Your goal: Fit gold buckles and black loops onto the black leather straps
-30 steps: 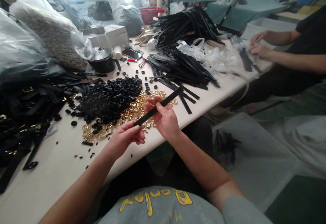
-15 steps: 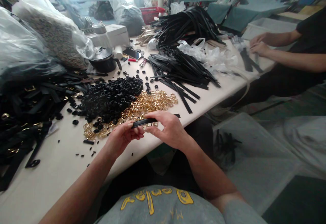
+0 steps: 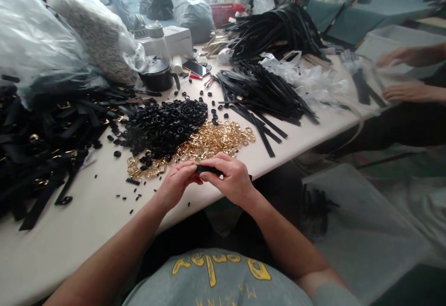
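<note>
A black strap (image 3: 209, 170) stretches between my two hands above the table's near edge. My left hand (image 3: 178, 181) pinches one end of it, thumb on top. The fingers of my right hand (image 3: 232, 178) are closed round it farther along, and a dark tip of the strap shows past that hand. Just beyond my hands lies a heap of gold buckles (image 3: 216, 139). Behind and left of the buckles is a pile of small black loops (image 3: 163, 122).
Black straps with buckles (image 3: 52, 143) crowd the left side. Loose black straps (image 3: 265, 92) lie beyond the loops, near a black pot (image 3: 156, 81) and a phone (image 3: 196, 68). At right, a co-worker's hands (image 3: 404, 93) are over the table. A clear plastic bag (image 3: 355, 222) hangs below.
My right hand has closed down on the strap, its thumb now against it. The view has shifted slightly left. The co-worker's hands have moved apart.
</note>
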The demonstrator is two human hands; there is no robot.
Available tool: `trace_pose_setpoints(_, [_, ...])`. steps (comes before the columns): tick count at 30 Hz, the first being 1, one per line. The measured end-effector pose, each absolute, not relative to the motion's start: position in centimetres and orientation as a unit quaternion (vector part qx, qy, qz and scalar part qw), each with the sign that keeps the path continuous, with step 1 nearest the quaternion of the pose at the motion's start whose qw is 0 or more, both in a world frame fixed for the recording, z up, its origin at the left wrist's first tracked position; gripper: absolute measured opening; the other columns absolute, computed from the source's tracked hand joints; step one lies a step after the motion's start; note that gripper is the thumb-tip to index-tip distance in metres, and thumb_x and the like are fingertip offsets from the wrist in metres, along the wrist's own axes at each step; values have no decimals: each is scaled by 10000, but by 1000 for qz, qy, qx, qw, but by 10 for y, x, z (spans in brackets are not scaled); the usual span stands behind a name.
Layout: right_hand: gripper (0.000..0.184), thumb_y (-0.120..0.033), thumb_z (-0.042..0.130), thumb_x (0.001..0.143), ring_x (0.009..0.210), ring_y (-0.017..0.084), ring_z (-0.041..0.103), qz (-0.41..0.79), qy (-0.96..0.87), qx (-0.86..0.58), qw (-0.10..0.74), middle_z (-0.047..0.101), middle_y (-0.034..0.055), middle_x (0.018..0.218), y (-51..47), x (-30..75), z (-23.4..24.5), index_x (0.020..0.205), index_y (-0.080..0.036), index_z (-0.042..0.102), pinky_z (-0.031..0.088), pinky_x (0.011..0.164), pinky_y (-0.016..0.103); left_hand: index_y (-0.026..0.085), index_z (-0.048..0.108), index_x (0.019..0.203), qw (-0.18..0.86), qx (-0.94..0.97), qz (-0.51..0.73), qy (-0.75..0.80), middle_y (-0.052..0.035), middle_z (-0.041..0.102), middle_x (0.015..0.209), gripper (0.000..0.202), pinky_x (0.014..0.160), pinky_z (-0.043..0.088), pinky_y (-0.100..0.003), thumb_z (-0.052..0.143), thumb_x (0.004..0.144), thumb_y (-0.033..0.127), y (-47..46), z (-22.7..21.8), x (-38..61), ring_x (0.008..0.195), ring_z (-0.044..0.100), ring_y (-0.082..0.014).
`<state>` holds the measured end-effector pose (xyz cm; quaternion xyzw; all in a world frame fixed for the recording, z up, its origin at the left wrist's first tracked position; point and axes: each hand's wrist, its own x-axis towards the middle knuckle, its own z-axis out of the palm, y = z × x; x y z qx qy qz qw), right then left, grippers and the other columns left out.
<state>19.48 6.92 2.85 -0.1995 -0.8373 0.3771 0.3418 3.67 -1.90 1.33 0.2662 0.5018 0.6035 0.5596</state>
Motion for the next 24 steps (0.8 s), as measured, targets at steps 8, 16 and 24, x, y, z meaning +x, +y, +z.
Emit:
trace_pose_setpoints(8, [148,-275,675,886,753,156,638,324,-864,-211,323,693,39,878,70,199,28,1014,-213,712,495,681,281,135,698,728,513,345,575,536,-52,659,709,237,669,490,-278,618,801,346,-17,15,39,661,585,-144])
trace_pose_setpoints(16, [95,-260,611,925,696,154,617,280,-884,-188,323,659,30,771,75,199,27,911,-204,687,463,647,281,139,700,881,437,398,576,566,-66,702,816,260,684,498,-269,695,789,383,-20,18,34,717,619,-147])
trace_pose_setpoints(24, [82,-255,614,920,663,152,626,278,-896,-148,312,653,20,756,79,199,24,879,-210,668,454,620,268,178,731,966,254,600,462,602,-70,738,873,178,718,497,-271,621,883,291,-28,26,23,754,643,-154])
